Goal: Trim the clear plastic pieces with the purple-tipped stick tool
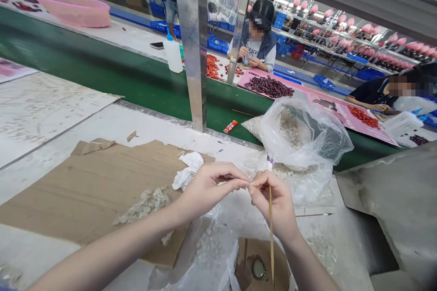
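Note:
My left hand (pixel 208 186) and my right hand (pixel 275 200) meet fingertip to fingertip above the table, both pinched. Between the fingertips is something tiny that I cannot make out. My right hand also carries a thin wooden stick (pixel 271 232) that runs down past my wrist. Under my hands lies a clear plastic bag of small pale pieces (pixel 210 248). A pile of the same pale pieces (pixel 145 204) rests on a brown cardboard sheet (pixel 85 191) left of my left hand. A small round dark tin (pixel 258 268) sits on cardboard below my right wrist.
A big clear bag of pale pieces (pixel 300 134) stands just behind my hands. A crumpled white tissue (pixel 187 169) lies near my left hand. A green conveyor (pixel 112 72) and a metal post (pixel 191 45) run behind. People sit across at a pink mat (pixel 307 95) with red beads.

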{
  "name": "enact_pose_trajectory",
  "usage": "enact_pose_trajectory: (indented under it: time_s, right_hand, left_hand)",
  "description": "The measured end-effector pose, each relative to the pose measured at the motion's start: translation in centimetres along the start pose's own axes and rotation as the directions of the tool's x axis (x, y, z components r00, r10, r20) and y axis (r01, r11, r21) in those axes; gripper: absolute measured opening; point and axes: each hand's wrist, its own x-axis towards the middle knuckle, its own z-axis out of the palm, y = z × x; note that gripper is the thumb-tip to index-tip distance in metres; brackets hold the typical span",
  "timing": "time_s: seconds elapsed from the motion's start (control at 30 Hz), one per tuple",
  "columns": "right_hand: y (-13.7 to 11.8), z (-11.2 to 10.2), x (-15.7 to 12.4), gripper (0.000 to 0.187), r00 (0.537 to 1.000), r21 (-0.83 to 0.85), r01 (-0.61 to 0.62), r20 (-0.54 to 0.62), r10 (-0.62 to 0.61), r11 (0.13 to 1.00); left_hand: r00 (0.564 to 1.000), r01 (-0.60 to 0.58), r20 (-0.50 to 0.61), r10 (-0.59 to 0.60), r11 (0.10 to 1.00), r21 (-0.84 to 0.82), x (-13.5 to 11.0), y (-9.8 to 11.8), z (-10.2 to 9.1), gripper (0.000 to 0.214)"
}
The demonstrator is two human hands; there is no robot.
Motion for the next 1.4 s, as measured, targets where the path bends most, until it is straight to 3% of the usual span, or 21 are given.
enact_pose_trajectory:
  time_s: [0.27, 0.4, 0.5, 0.67, 0.83, 1.0, 1.23, 1.3, 1.4]
  right_hand:
    - [-0.6, 0.8, -3.7, 0.044, 0.997, 0.318, -0.021, -0.068, 0.045, 0.948]
    - [-2.2, -0.2, -5.2, 0.052, 0.995, 0.395, 0.035, -0.102, 0.006, 0.918]
    - [-2.7, -1.2, -5.9, 0.048, 0.993, 0.377, 0.024, -0.113, 0.020, 0.926]
    - [-1.4, -2.0, -6.5, 0.034, 0.982, 0.328, -0.072, -0.141, 0.124, 0.942]
    - [-0.3, -3.0, -7.9, 0.036, 0.963, 0.333, -0.117, -0.191, 0.188, 0.936]
    - [0.4, -3.7, -9.7, 0.031, 0.946, 0.335, -0.174, -0.204, 0.251, 0.926]
    - [1.7, -4.6, -11.0, 0.024, 0.948, 0.305, -0.196, -0.184, 0.260, 0.932]
    - [1.9, -4.6, -11.0, 0.024, 0.954, 0.220, -0.150, -0.224, 0.200, 0.964]
    - [1.8, -4.5, -10.7, 0.019, 0.965, -0.018, 0.002, -0.261, -0.006, 1.000]
  left_hand:
    - [0.999, 0.029, -0.027, -0.032, 0.994, -0.109, -2.0, 1.4, 3.6, 0.046]
    - [0.978, -0.063, -0.196, 0.063, 0.998, 0.011, -0.8, 1.6, 1.7, 0.050]
    - [0.932, -0.114, -0.319, 0.174, 0.973, 0.199, 2.4, -0.4, -1.0, 0.044]
    - [0.991, -0.038, -0.085, 0.108, 0.805, 0.591, 6.9, -6.7, -3.0, 0.022]
    - [1.000, 0.014, -0.011, -0.010, 0.582, 0.813, 7.6, -9.9, -4.7, 0.024]
    - [0.997, 0.056, -0.025, -0.075, 0.452, 0.890, 7.7, -10.1, -5.9, 0.025]
    - [0.992, 0.062, -0.017, -0.121, 0.372, 0.926, 8.6, -9.5, -5.8, 0.026]
    - [0.992, 0.068, -0.022, -0.127, 0.372, 0.926, 9.0, -9.0, -5.7, 0.027]
    - [0.994, 0.072, -0.033, -0.102, 0.411, 0.909, 8.5, -7.4, -4.8, 0.017]
